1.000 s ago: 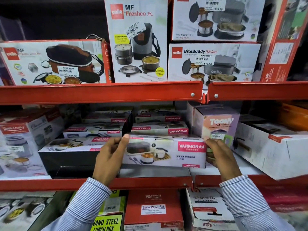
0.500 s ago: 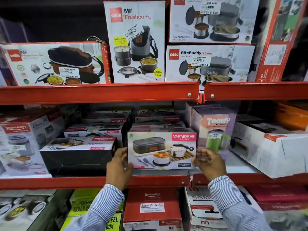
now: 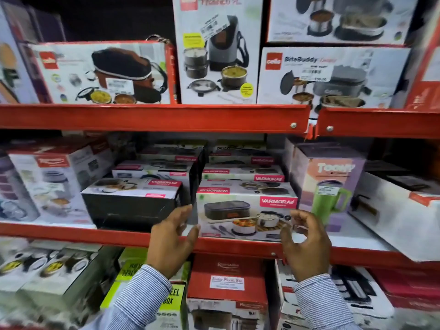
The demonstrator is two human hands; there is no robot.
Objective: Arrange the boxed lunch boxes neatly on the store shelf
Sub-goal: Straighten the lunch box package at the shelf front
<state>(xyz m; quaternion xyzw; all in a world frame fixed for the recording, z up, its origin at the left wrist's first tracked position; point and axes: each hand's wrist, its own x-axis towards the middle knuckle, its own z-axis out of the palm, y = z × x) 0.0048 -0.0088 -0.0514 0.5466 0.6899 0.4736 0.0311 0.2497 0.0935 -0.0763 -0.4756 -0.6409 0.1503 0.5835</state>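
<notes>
Flanking a boxed lunch box point(image 3: 247, 216) at the front edge of the middle shelf point(image 3: 71, 233), both hands hover with fingers loosely spread and nothing grasped. The left hand point(image 3: 172, 241) has its thumb tip at the box's lower left corner; whether it touches cannot be told. The right hand point(image 3: 306, 246), fingers curled, overlaps the box's lower right corner. The box stands upright on the shelf, picture side forward, directly in front of a row of like boxes point(image 3: 242, 177) receding behind it. Judged step: release after placement, with final squaring possibly remaining. The next move would call for a light push on both ends to bring the face flush with the shelf lip, or a reach for the neighbouring dark-fronted box point(image 3: 133, 206) just beside it on the left, which sits slightly skewed. A mug carton point(image 3: 331, 186) stands just to the right. All cartons are closed; contents are shown only by printed pictures.
</notes>
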